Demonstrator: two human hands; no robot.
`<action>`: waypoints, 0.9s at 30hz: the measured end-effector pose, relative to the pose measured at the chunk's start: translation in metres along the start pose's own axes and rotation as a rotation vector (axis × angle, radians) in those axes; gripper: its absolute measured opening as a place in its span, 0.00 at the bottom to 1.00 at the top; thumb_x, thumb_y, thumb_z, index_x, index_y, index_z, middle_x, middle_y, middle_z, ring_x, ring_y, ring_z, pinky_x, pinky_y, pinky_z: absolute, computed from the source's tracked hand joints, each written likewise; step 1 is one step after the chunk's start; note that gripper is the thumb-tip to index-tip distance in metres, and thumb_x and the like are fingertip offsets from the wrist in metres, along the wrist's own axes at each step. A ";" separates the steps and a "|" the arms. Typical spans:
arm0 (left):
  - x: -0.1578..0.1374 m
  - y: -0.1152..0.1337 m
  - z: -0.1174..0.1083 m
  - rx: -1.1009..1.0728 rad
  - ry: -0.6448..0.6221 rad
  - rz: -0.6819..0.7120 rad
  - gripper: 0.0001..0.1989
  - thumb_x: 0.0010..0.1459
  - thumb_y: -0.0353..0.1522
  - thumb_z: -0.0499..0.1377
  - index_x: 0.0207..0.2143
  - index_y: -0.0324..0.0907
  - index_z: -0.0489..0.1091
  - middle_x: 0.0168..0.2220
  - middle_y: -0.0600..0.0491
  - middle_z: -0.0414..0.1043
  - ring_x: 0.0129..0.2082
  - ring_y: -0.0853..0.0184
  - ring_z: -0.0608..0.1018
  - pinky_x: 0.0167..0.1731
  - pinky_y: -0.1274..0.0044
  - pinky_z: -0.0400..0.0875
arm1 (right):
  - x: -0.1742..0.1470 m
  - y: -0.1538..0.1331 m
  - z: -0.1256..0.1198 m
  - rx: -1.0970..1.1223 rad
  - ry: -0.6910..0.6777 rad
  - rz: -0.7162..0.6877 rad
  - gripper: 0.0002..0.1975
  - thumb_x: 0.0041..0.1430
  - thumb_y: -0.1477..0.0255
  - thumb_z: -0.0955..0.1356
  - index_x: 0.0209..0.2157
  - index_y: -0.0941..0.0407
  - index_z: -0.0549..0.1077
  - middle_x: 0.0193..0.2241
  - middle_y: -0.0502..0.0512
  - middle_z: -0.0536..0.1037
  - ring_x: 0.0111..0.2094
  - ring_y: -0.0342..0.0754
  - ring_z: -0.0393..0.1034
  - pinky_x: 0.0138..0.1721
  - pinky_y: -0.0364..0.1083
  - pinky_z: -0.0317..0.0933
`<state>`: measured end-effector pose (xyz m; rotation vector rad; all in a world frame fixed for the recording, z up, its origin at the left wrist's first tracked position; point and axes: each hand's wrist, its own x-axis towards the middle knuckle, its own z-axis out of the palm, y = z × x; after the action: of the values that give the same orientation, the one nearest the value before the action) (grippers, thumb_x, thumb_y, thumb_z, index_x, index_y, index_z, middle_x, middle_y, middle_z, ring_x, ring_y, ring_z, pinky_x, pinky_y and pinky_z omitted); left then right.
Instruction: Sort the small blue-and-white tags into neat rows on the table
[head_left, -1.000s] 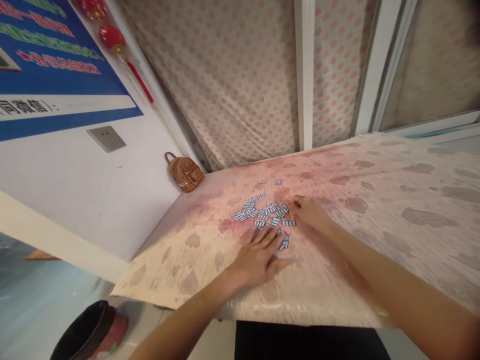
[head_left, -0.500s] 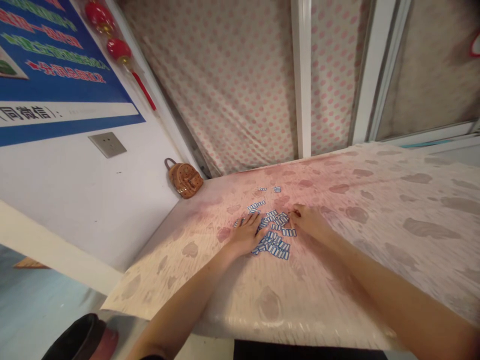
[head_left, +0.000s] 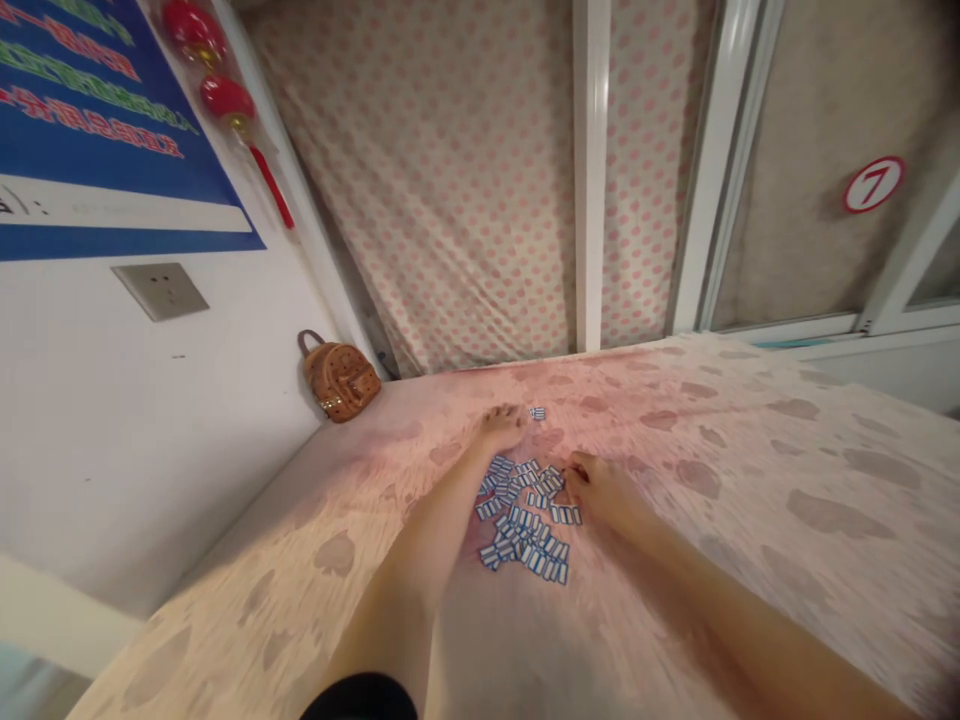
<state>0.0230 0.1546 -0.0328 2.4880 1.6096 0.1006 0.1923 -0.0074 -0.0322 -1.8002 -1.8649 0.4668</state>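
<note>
Small flat blue-and-white striped pieces (head_left: 525, 535) lie in a loose, overlapping heap on the patterned tablecloth. My left hand (head_left: 502, 427) is stretched past the far side of the heap, palm down with its fingers apart. Just right of its fingertips lies a small separate group of the striped pieces (head_left: 538, 413). At the heap's right edge rests my right hand (head_left: 589, 482), its fingers curled and the thumb side facing the pieces. Whether anything is pinched in those fingers cannot be made out.
A small brown backpack-shaped bag (head_left: 341, 380) stands at the table's back left corner against the white wall. On that wall are a socket plate (head_left: 161, 290), a blue poster (head_left: 112, 170) and red lantern ornaments (head_left: 227, 97). A dotted curtain (head_left: 450, 200) hangs behind the table.
My left hand has moved from the heap's left side to the far side, covering where some separate pieces lay. My right hand stays at the heap's right edge. The view has shifted.
</note>
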 end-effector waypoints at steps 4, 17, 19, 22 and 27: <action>-0.013 0.008 0.009 0.018 -0.001 0.146 0.31 0.69 0.42 0.34 0.68 0.37 0.53 0.70 0.45 0.48 0.71 0.62 0.51 0.69 0.65 0.44 | -0.001 -0.001 0.000 -0.010 0.004 -0.003 0.11 0.63 0.76 0.61 0.26 0.56 0.69 0.24 0.52 0.74 0.26 0.43 0.66 0.27 0.43 0.45; -0.130 -0.003 -0.027 -0.056 0.060 0.266 0.25 0.68 0.44 0.42 0.53 0.48 0.74 0.53 0.54 0.76 0.55 0.62 0.75 0.57 0.72 0.68 | 0.000 -0.003 -0.003 -0.046 -0.024 -0.018 0.10 0.64 0.77 0.62 0.29 0.57 0.71 0.29 0.55 0.78 0.31 0.46 0.71 0.29 0.43 0.47; -0.123 -0.006 -0.031 -0.032 0.150 0.236 0.24 0.68 0.40 0.43 0.55 0.46 0.73 0.56 0.52 0.73 0.58 0.63 0.72 0.60 0.71 0.64 | -0.001 -0.004 -0.003 -0.048 -0.023 -0.012 0.11 0.64 0.76 0.62 0.28 0.57 0.71 0.29 0.55 0.78 0.31 0.45 0.71 0.29 0.42 0.47; -0.094 -0.005 -0.025 -0.005 0.170 0.216 0.26 0.68 0.38 0.42 0.63 0.41 0.62 0.67 0.50 0.58 0.68 0.65 0.60 0.67 0.70 0.53 | 0.000 -0.003 -0.001 -0.046 -0.012 -0.008 0.10 0.64 0.76 0.62 0.29 0.57 0.71 0.29 0.55 0.78 0.30 0.45 0.70 0.29 0.42 0.47; -0.018 0.020 0.000 -0.004 -0.005 0.224 0.31 0.69 0.42 0.36 0.70 0.39 0.47 0.72 0.49 0.43 0.72 0.64 0.46 0.69 0.68 0.42 | -0.001 0.000 -0.001 0.009 0.010 -0.028 0.11 0.63 0.77 0.61 0.27 0.57 0.70 0.25 0.53 0.76 0.27 0.44 0.68 0.28 0.42 0.47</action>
<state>0.0337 0.1298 -0.0289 2.6537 1.3220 0.1264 0.1926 -0.0086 -0.0318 -1.7651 -1.8766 0.4543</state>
